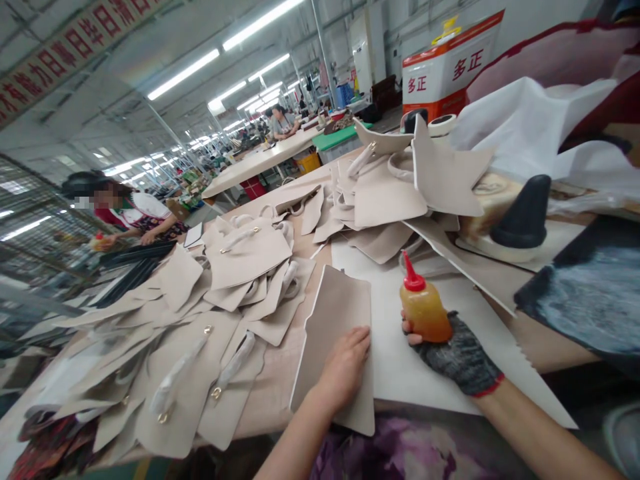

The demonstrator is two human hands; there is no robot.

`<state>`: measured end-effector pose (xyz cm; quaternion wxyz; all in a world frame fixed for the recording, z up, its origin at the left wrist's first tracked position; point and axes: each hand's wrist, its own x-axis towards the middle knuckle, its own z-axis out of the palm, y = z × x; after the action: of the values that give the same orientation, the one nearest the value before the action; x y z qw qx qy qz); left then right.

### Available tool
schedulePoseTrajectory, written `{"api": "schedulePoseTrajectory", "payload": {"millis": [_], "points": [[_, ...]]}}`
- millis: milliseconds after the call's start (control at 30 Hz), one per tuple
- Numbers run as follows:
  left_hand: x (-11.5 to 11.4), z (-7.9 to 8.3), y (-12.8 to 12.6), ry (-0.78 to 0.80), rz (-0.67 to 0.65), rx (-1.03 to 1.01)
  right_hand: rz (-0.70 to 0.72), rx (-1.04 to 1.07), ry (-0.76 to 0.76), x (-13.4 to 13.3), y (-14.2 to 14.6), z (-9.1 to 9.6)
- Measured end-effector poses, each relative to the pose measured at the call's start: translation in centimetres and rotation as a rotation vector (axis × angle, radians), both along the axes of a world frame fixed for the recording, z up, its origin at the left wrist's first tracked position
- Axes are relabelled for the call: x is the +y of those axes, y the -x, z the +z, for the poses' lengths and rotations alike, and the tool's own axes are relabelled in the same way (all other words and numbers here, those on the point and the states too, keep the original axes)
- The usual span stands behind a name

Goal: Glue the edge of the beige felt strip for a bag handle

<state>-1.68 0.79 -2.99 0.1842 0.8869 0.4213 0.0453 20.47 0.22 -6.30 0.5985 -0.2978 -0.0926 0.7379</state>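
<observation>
My left hand [345, 367] lies flat on a beige bag panel [340, 307], fingers together and stretched out near its right edge. Gloved in dark grey knit with bare fingertips, my right hand [457, 357] is wrapped round a squeeze bottle [425, 310] of amber liquid, likely glue. Its red nozzle points up. The bottle is above a white sheet [400, 360] that reaches under the panel's right side. Left of the panel lies a spread pile of beige bag pieces [250, 257], several with wrapped handles and gold-coloured rings.
More beige pieces [387, 193] are heaped behind the sheet. To the right stand a black cone-shaped object [523, 217] and a dark, white-smeared board [595, 293]. A red and white can [435, 80] is at the back. A co-worker [130, 213] works at the far left.
</observation>
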Motion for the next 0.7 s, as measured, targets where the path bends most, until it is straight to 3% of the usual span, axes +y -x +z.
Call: {"api": "schedulePoseTrajectory", "payload": {"millis": [67, 167, 333, 500, 567, 633, 700], "points": [[-0.1, 0.0, 0.0, -0.036, -0.025, 0.048, -0.011, 0.180, 0.131, 0.1, -0.1, 0.1], [0.3, 0.8, -0.1, -0.061, -0.074, 0.115, -0.023, 0.237, 0.188, 0.1, -0.1, 0.8], [0.9, 2.0, -0.7, -0.064, -0.090, 0.141, -0.039, 0.227, 0.170, -0.1, 0.2, 0.9], [-0.2, 1.5, -0.1, -0.141, -0.070, 0.136, -0.047, 0.244, 0.139, -0.2, 0.3, 0.3], [-1.2, 1.5, 1.5, -0.305, 0.080, 0.090, -0.042, 0.257, 0.137, -0.3, 0.3, 0.3], [-2.2, 1.9, 3.9, -0.487, 0.346, 0.019, -0.054, 0.245, 0.130, -0.5, 0.4, 0.3], [-3.2, 2.6, 6.4, -0.524, 0.569, -0.062, -0.076, 0.231, 0.125, -0.4, 0.4, 0.1]]}}
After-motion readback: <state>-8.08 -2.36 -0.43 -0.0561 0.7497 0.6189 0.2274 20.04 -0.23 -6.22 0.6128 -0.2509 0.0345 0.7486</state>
